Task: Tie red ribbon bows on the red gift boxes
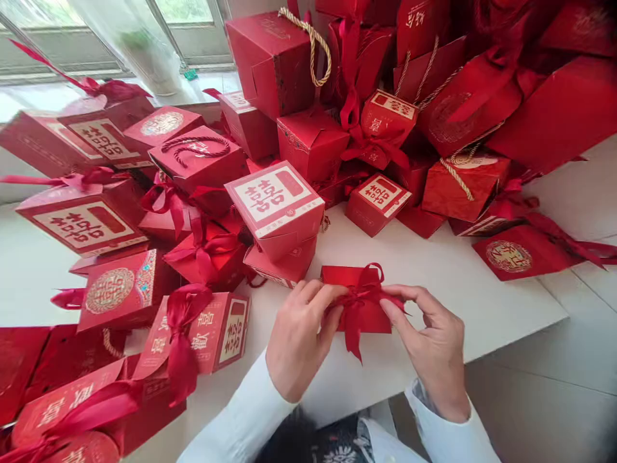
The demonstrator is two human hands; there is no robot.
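A small red gift box (343, 276) with a red ribbon bow (359, 302) lies on the white table (434, 270) near its front edge. My left hand (299, 337) pinches the ribbon on the bow's left side, fingers closed. On the right side of the bow, my right hand (431, 337) pinches the ribbon too. Both wrists wear white sleeves.
Many red gift boxes are heaped across the table's back and left, some with gold rope handles (313, 45), some with ribbons. A box with a white label (277, 206) sits tilted just behind my hands. A window (96, 38) runs along the back left. Tiled floor (554, 399) lies right.
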